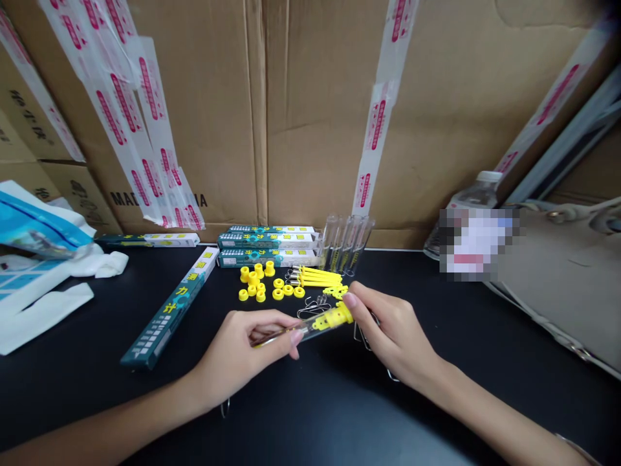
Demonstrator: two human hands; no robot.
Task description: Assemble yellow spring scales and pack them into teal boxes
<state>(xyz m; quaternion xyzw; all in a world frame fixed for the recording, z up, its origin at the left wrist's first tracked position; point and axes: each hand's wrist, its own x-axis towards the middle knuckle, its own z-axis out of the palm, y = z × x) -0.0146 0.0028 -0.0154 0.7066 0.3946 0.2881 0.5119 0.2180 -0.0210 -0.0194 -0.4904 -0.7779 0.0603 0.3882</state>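
Observation:
My left hand (250,346) is closed around a clear plastic tube (310,330), which tilts up to the right above the table. A yellow perforated piece and a bit of metal show inside the tube. At its right end sits a yellow cap (345,313), pinched between the thumb and fingers of my right hand (388,323). Bent wire shows below my right hand. Just beyond the tube lie several yellow collars (253,278), yellow rods with springs (320,277), wire hooks (310,307) and small flat yellow pieces (336,291).
Several clear tubes (347,243) stand against the cardboard box (310,129). Green-and-white narrow boxes (266,257) are stacked beside them, with another long box (169,307) lying at left. Plastic packaging (43,259) is far left. A bottle (478,194) and a beige bag (567,278) stand at right.

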